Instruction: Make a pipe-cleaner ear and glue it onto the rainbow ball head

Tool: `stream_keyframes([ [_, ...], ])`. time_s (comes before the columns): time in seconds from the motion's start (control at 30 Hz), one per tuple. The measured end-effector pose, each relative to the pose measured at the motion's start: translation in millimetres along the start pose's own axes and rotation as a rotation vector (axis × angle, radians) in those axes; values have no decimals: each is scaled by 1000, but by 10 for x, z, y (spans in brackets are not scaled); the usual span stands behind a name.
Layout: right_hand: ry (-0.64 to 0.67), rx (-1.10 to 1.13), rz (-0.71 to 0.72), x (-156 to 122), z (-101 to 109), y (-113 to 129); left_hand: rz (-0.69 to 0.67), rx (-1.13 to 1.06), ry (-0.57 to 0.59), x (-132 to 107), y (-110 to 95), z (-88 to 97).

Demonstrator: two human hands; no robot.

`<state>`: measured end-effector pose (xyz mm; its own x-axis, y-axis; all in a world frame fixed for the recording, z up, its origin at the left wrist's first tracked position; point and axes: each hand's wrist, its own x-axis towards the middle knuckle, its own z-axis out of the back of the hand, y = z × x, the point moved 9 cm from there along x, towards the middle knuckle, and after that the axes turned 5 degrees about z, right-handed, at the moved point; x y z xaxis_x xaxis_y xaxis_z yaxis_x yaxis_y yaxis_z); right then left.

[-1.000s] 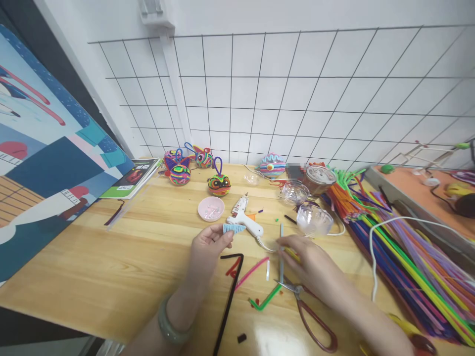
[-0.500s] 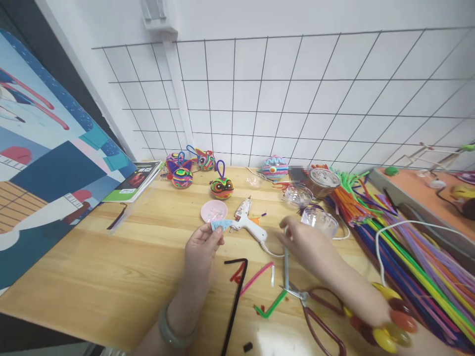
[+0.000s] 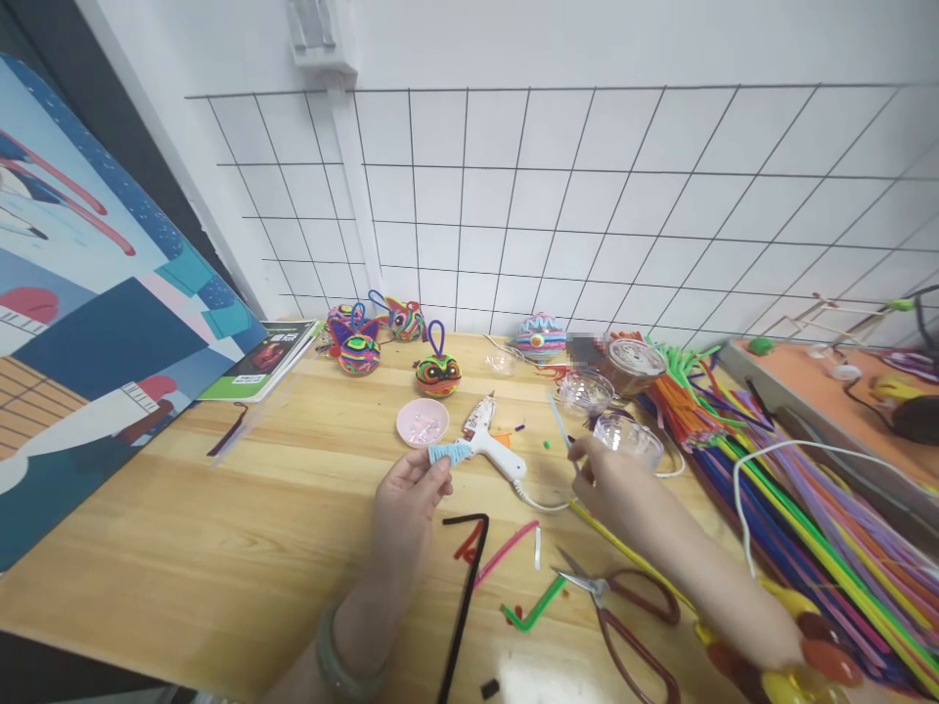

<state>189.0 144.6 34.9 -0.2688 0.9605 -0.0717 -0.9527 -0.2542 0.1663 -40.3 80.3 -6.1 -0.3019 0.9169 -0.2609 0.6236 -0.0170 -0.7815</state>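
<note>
My left hand (image 3: 406, 501) pinches a small light-blue wound pipe-cleaner piece (image 3: 447, 453) just above the wooden table (image 3: 220, 528). My right hand (image 3: 612, 479) is closed round a light-blue pipe cleaner (image 3: 558, 416), raised off the table and pointing up and left; a yellow pipe cleaner (image 3: 623, 552) runs under the same hand. A white glue gun (image 3: 490, 445) lies between the two hands. Red-handled scissors (image 3: 623, 611) lie open near my right forearm.
Black (image 3: 462, 596), pink (image 3: 506, 550) and green (image 3: 539, 604) pipe cleaners lie in front. A pink dish (image 3: 423, 422), clear half-shells (image 3: 627, 437), coloured ball figures (image 3: 438, 374) and a jar (image 3: 635, 362) stand behind. A big heap of pipe cleaners (image 3: 792, 508) fills the right; a painted board (image 3: 95, 323) leans left.
My right hand has lifted the light-blue pipe cleaner off the table and moved back towards the clear shells. My left hand has barely moved with its blue piece.
</note>
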Motion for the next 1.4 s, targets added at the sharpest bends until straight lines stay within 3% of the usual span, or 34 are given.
stream_keyframes([
  [0.07, -46, -43, 5, 136, 130, 33, 6, 6, 4, -2, 3, -2],
  [0.17, -100, -92, 70, 231, 189, 266, 14, 9, -4, 2, -3, 8],
  [0.3, -84, -109, 209, 194, -62, 681, 13, 8, -10, 21, -15, 16],
  [0.4, -62, -136, 214, 201, -304, 810, 8, 21, 0, 35, -13, 7],
  [0.53, -83, -143, 145, 313, -423, 797, 2, 78, 13, 43, -8, -7],
  [0.77, -105, -54, 176, 372, -365, 794, -90, 177, -32, 47, -95, 38],
  [1.0, -216, 187, 221, 174, 54, 505, -121, 195, -31, 78, -84, 66],
  [1.13, -441, 729, 301, -75, 390, 312, -156, 243, -6, 53, -108, 24],
  [1.27, -313, 861, 238, -212, 288, 276, -191, 326, -9, -28, -189, -57],
  [1.4, -187, 955, 324, -347, 198, 367, -209, 335, -11, -83, -219, -108],
])
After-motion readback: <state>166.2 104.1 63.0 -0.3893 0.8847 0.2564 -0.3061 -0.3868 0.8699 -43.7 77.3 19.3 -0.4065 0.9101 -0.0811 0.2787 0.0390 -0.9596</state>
